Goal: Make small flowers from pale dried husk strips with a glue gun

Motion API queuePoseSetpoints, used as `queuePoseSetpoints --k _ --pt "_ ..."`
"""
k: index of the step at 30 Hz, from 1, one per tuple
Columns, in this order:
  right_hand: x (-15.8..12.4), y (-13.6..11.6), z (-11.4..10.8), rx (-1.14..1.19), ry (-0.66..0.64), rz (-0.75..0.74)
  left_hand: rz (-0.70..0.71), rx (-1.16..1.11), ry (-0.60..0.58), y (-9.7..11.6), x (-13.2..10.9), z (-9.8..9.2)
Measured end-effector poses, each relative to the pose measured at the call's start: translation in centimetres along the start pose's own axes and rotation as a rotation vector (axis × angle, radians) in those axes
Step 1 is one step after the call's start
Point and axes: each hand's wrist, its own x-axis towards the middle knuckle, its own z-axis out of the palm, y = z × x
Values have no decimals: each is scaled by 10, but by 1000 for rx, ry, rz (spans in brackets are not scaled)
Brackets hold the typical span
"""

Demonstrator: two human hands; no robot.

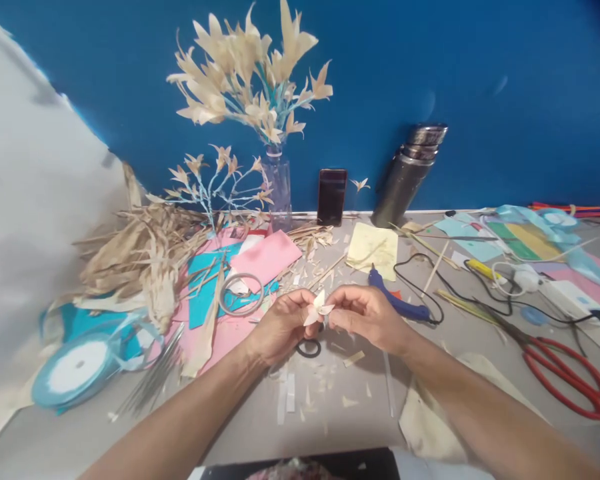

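Observation:
A small cream flower [319, 309] with pointed petals, like those in the vase, is held between my hands over the middle of the table. My left hand [283, 325] pinches it from the left, fingers closed. From the right, the fingertips of my right hand [367, 313] are closed at its petals. Just below the flower lies a black ring [309, 348] on the table. A blue glue gun [397, 298] rests right behind my right hand. Thin scraps [350, 401] of husk are scattered under my hands.
Husk flowers [250, 60] stand in a clear bottle [279, 190] at the back, near a phone [332, 197] and a dark flask [410, 177]. Dried husks [145, 253] and a blue ribbon spool [77, 367] lie left. Red-handled scissors [567, 377] and a black cord [500, 300] lie right.

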Motion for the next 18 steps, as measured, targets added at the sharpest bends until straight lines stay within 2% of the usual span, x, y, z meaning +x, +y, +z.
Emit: queuePoseSetpoints --k 7,13,18 --pt "-1 -1 -1 -72 40 -6 -42 0 -5 -5 -1 -1" --pt "-1 0 -7 -41 91 22 -50 -80 64 -1 1 2" --pt "2 4 -9 -20 70 37 -25 -20 60 1 0 4"
